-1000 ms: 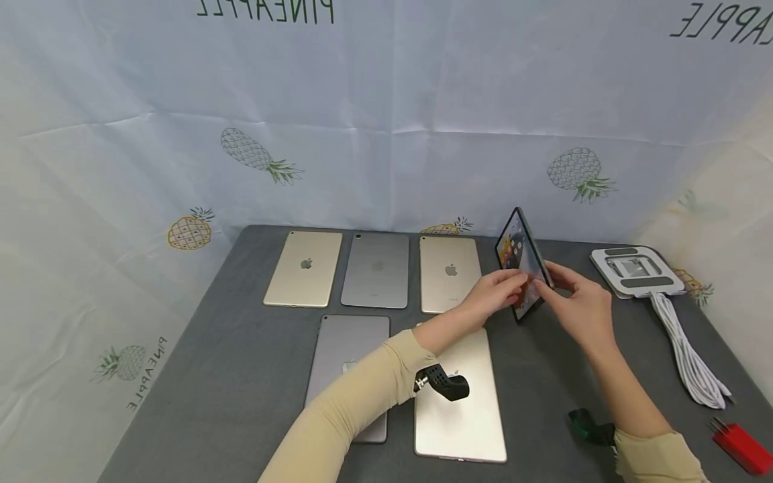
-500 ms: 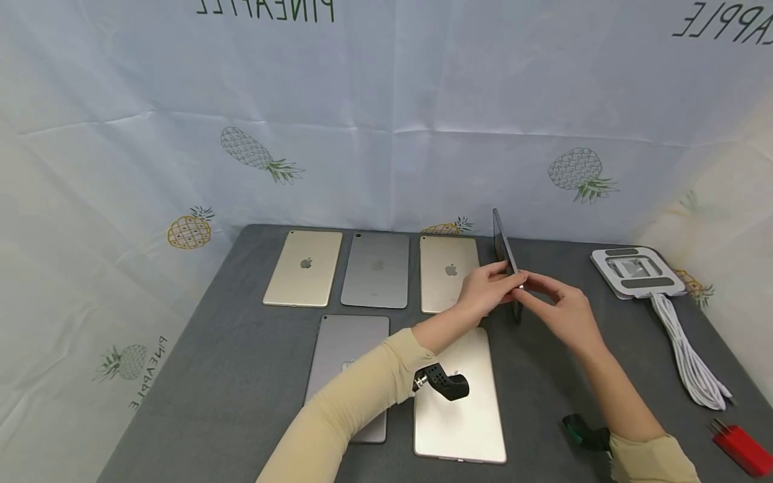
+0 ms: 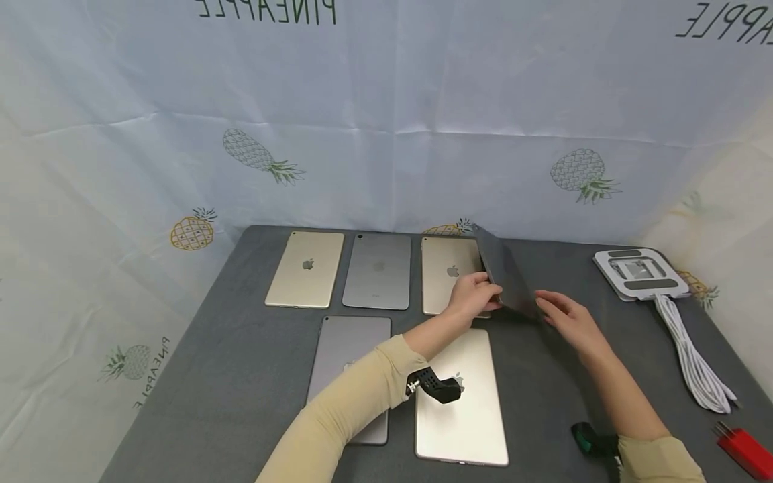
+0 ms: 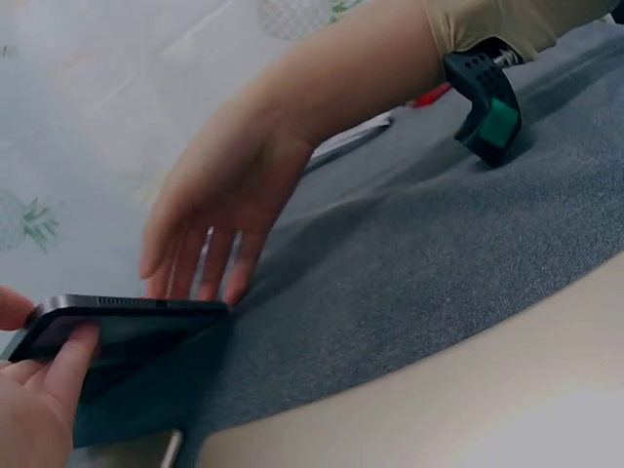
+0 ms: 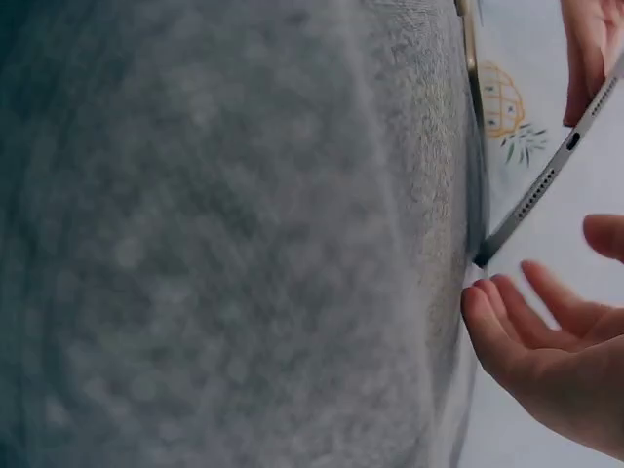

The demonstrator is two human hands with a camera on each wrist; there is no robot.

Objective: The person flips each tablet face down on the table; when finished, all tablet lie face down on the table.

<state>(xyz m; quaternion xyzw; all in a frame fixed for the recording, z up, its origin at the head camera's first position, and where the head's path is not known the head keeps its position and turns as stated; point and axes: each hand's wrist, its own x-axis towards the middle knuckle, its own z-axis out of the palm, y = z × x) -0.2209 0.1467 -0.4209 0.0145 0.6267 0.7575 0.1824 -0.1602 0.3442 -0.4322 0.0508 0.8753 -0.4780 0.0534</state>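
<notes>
A tablet (image 3: 512, 276) with a dark grey back is tilted above the table at the back right, its screen turned down and away. My left hand (image 3: 471, 295) pinches its near left corner, thumb on one face and fingers on the other in the left wrist view. The port edge of the tablet (image 5: 546, 185) shows in the right wrist view. By its right corner, my right hand (image 5: 556, 361) has its fingers loosely extended, with a small gap to the tablet. Under the tablet's left edge lies a gold tablet (image 3: 443, 261), partly hidden.
Face down on the dark table (image 3: 223, 376) lie another gold tablet (image 3: 302, 278), a grey tablet (image 3: 377, 278), a nearer grey tablet (image 3: 344, 339) and a large gold tablet (image 3: 461, 429). At right are a white padded stand (image 3: 640, 272), its bundled white cable (image 3: 688, 355) and a red plug (image 3: 745, 453).
The tablet has turned over from near upright, screen showing, to its back facing up and leaning left. My left hand has shifted to its left corner; my right hand has come off it.
</notes>
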